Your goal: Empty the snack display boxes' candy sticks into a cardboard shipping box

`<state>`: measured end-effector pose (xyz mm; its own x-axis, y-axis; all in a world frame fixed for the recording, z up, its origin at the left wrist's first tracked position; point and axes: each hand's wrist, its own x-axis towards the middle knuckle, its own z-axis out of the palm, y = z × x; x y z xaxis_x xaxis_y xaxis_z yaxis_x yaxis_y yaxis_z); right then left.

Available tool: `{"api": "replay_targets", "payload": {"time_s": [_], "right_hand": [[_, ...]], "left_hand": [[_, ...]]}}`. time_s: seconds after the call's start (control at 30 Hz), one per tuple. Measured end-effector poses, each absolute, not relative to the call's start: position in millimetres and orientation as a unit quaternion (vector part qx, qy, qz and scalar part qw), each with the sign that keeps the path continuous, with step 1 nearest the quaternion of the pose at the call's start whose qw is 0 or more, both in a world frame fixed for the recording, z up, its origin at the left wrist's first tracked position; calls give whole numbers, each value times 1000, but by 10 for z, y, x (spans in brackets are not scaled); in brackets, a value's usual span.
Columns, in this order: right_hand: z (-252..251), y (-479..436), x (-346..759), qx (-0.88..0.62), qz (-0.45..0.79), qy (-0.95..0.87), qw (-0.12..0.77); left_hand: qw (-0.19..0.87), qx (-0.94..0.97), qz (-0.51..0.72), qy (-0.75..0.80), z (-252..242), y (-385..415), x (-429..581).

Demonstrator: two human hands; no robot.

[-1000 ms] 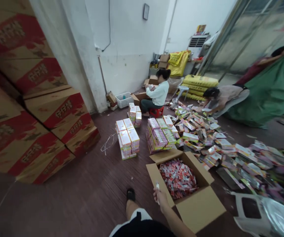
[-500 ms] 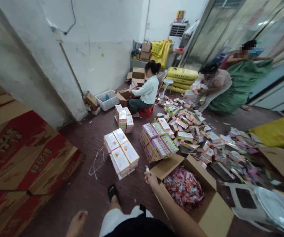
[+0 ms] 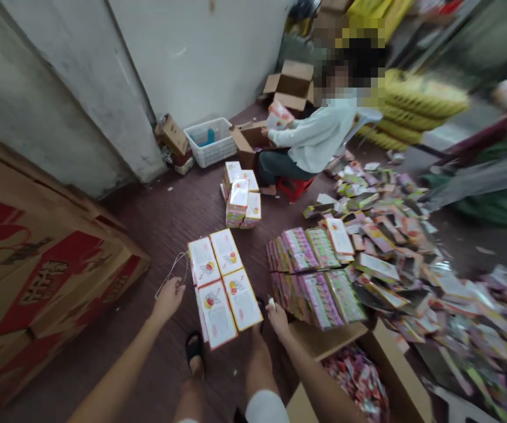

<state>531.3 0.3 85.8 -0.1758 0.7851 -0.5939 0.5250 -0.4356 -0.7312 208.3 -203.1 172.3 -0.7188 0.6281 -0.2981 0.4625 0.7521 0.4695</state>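
Note:
My left hand (image 3: pixel 168 298) reaches toward the floor, fingers loosely curled, just left of a stack of white printed boxes (image 3: pixel 222 285). It holds nothing that I can see. My right hand (image 3: pixel 277 318) is closed around a small white object (image 3: pixel 271 304), just right of that same stack and near a pile of pink and green packs (image 3: pixel 312 276). An open cardboard box (image 3: pixel 323 346) holding red and white sachets (image 3: pixel 359 382) sits under my right forearm. My feet in sandals show at the bottom.
Large red-printed cartons (image 3: pixel 46 258) are stacked on the left. A seated person in a light top (image 3: pixel 319 138) works by a second box stack (image 3: pixel 241 197). A white basket (image 3: pixel 211 141) stands at the wall. Loose flat packs (image 3: pixel 394 247) cover the floor on the right.
The view has dropped and moved closer to the white box stack. My left hand has come forward beside the stack's left edge. My right hand still grips the small white object.

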Motion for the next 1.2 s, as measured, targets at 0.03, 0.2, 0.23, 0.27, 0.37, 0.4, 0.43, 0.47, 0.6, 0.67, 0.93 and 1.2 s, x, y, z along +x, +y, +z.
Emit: {"api": "replay_targets", "payload": {"time_s": [0.03,0.2,0.23,0.27,0.37,0.4,0.43,0.47,0.6,0.67,0.93,1.2], "right_hand": [[632,282,5141,-620,551,-551,92],[-758,1494,4372,-561,497,-662,-19],[-1058,1673,4250,-548,492,-675,-42],[-1355,1826,4141,-535,489,-686,-65],[-2203,2136,3857,-502,482,-705,-137],[-2465,2196,3768,-491,481,-708,-159],[-2715,2239,3676,-480,482,-711,-179],[-2951,2269,3581,-468,484,-713,-197],[-3729,2317,3152,-427,490,-719,-244],[-4007,2336,2925,-414,495,-720,-257],[-4518,2403,2220,-392,560,-694,-224],[-4440,1902,2076,-477,609,-621,-123]], "left_hand": [[216,303,176,911,1509,-1816,2059],[106,384,124,909,435,-561,1949],[85,409,108,902,239,-319,1952],[76,431,90,895,54,-103,1970],[79,456,29,886,-394,314,2073],[75,456,12,887,-499,373,2107],[66,455,0,888,-584,401,2132],[55,455,-9,889,-648,407,2146],[29,472,-21,881,-783,360,2126],[26,480,-29,876,-813,357,2110],[34,484,-46,873,-865,401,2114],[40,486,-8,873,-931,308,2139]]}}
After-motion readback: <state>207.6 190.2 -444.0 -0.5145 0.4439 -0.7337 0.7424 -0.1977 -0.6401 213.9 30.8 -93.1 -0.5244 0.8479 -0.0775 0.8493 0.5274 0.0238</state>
